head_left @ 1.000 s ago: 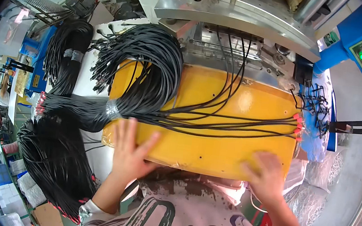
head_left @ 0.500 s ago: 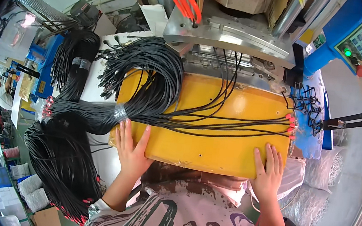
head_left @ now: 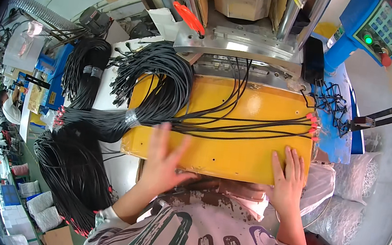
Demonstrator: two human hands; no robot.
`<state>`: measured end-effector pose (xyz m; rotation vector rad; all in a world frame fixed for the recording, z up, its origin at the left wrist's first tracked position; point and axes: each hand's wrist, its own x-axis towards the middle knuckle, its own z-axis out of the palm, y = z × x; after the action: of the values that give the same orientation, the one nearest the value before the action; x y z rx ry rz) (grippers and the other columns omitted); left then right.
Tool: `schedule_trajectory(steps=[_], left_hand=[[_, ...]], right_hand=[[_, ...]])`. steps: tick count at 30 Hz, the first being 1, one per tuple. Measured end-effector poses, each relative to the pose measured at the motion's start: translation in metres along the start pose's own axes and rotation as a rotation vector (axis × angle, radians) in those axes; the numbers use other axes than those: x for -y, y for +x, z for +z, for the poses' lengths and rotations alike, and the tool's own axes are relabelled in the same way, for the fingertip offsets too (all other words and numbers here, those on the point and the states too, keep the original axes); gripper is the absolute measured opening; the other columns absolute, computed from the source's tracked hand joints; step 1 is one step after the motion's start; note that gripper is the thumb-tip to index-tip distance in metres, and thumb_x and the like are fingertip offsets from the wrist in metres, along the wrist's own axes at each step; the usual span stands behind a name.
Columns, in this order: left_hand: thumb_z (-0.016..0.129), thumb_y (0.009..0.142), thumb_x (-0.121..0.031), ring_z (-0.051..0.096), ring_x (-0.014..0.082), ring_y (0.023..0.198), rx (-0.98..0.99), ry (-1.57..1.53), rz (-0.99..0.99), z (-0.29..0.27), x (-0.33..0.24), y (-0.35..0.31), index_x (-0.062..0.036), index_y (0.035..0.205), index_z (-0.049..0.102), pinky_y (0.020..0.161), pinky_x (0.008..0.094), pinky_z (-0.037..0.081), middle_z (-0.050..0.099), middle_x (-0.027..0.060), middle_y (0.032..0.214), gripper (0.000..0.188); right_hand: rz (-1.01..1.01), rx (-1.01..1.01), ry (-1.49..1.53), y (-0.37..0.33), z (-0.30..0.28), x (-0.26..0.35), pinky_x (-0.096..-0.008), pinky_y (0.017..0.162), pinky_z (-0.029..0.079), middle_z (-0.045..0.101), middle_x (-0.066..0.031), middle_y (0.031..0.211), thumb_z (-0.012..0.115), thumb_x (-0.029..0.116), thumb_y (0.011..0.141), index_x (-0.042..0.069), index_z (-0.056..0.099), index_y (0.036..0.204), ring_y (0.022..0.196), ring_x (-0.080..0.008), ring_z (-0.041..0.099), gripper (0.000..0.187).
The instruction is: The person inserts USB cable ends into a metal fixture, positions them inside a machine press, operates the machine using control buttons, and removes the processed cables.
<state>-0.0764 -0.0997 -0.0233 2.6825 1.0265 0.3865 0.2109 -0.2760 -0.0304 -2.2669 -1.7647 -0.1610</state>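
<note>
My left hand (head_left: 163, 160) is blurred, its fingers spread over the front left part of a yellow board (head_left: 244, 165), just below the black cables. On the board's front right, my right hand (head_left: 288, 175) lies flat with fingers stretched out, holding nothing. A thick bundle of black cables (head_left: 160, 111), bound with a clear tie (head_left: 131, 118), loops over the board's left side. Several single cables (head_left: 249, 124) run from it across the board to red tips (head_left: 313, 127) at the right edge. Other cables (head_left: 240, 86) lead up under the metal press (head_left: 239, 47).
More black cable bundles (head_left: 67, 175) hang at the left, with red ends. A blue control box (head_left: 380, 32) with a lit green button stands at the upper right. Bent black rods (head_left: 330, 104) lie on a blue surface right of the board. Clear bags (head_left: 348, 214) sit at the lower right.
My left hand has moved right along the board from its left corner, fingers blurred. My right hand stays on the front right. The view has shifted slightly.
</note>
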Motion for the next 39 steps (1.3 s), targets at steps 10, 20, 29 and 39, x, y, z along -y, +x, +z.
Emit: schedule_trajectory(steps=[10, 20, 29, 39], left_hand=[[0.064, 0.084, -0.010, 0.066, 0.0266, 0.103, 0.252, 0.357, 0.499, 0.030, -0.069, 0.161, -0.0001, 0.101, 0.065, 0.078, 0.0391, 0.057, 0.067, 0.0133, 0.099, 0.020], [0.064, 0.094, -0.028, 0.067, 0.0253, 0.071, 0.268, -0.276, 0.686, -0.020, -0.027, 0.140, -0.0061, 0.104, 0.068, 0.067, 0.0359, 0.055, 0.065, 0.0082, 0.080, 0.025], [0.057, 0.102, -0.022, 0.059, 0.0163, 0.065, 0.761, -1.563, -0.053, 0.037, -0.083, 0.123, -0.0026, 0.106, 0.059, 0.059, 0.0307, 0.052, 0.057, 0.0058, 0.075, 0.020], [0.055, 0.104, -0.015, 0.060, 0.0117, 0.065, 0.396, -1.152, 0.156, 0.055, -0.030, 0.162, -0.0033, 0.109, 0.059, 0.055, 0.0288, 0.051, 0.061, 0.0038, 0.085, 0.014]], right_hand=[[0.123, 0.082, 0.740, 0.010, 0.014, 0.001, -0.0334, 0.069, 0.052, 0.070, -0.0116, 0.095, 0.079, 0.023, 0.084, 0.003, 0.072, 0.111, 0.080, -0.0224, 0.067, 0.034], [0.987, 0.028, 2.351, 0.062, 0.042, 0.001, -0.0221, 0.048, 0.034, 0.060, 0.0037, 0.081, 0.065, 0.025, 0.101, 0.008, 0.070, 0.108, 0.056, -0.0067, 0.046, 0.019], [0.427, -0.208, 1.327, 0.066, 0.048, 0.004, -0.0243, 0.079, 0.047, 0.068, -0.0059, 0.115, 0.059, 0.018, 0.103, 0.003, 0.061, 0.128, 0.091, -0.0113, 0.059, 0.029], [0.136, 0.215, 1.321, 0.149, 0.021, 0.010, -0.0397, 0.101, 0.044, 0.063, -0.0136, 0.134, 0.061, 0.025, 0.100, -0.002, 0.057, 0.138, 0.117, -0.0256, 0.059, 0.047]])
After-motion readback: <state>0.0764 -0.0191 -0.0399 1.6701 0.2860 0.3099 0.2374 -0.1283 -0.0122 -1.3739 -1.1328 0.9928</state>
